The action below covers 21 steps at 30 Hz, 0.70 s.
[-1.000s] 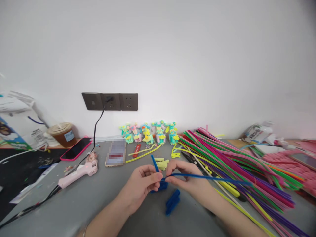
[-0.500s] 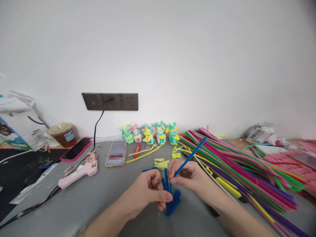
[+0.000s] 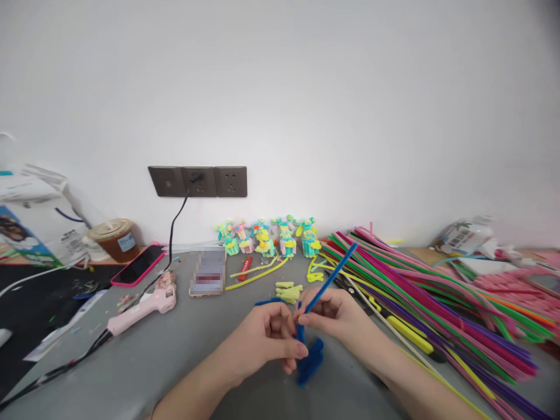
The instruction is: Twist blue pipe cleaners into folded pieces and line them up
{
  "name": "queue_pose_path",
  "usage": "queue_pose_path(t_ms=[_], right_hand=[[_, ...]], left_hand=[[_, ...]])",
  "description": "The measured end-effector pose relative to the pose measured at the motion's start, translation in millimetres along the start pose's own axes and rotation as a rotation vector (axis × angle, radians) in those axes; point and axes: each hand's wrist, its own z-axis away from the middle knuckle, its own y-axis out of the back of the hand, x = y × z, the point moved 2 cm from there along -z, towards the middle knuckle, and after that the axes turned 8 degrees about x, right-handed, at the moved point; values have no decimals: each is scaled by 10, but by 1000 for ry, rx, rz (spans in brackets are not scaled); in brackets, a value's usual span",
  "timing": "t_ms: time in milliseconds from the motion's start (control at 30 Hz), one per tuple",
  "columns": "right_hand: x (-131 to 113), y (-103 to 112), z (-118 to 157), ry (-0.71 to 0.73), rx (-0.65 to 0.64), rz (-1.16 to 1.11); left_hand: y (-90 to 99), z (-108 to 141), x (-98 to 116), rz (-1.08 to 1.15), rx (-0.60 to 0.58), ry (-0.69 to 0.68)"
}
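Observation:
My right hand [image 3: 335,312] pinches a blue pipe cleaner [image 3: 335,274] between thumb and fingers, and its long free end slants up to the right. Close beside it, my left hand [image 3: 266,338] is closed, fingers curled and thumb forward, around the lower part of the same blue pipe cleaner; the exact grip is hidden by the fingers. A short blue stretch shows upright between the two hands. Below the fingertips lies a small pile of short blue pipe cleaner pieces [image 3: 310,361]. Behind the hands are short pale yellow pieces [image 3: 289,291].
A large bundle of coloured pipe cleaners [image 3: 429,291] spreads across the right, with a yellow cutter [image 3: 410,334] beside it. Several small pipe cleaner figures [image 3: 286,236] stand by the wall. Leftward lie a phone [image 3: 209,271], a pink glue gun [image 3: 142,309] and a drink cup [image 3: 116,240].
My hands have drawn slightly closer together. The blue pipe cleaner's free end has dipped a little leftward, and the two upright blue lengths between my hands now look like one.

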Motion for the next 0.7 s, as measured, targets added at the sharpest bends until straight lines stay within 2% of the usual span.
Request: queue_pose_path(t_ms=[167,300,533,700], right_hand=[[-44,17,-25,65,124,111],[-53,11,-23,101,154,139],[-63,2,-3,157,186,131],[-39,6,-8,164,201,110]], left_hand=[[29,-37,-12,-163,129,-146],[5,-18,-7,-372,214,-188],[-2,1,-57,-511,240,-232],[-14,24,-4,-643,251,-304]])
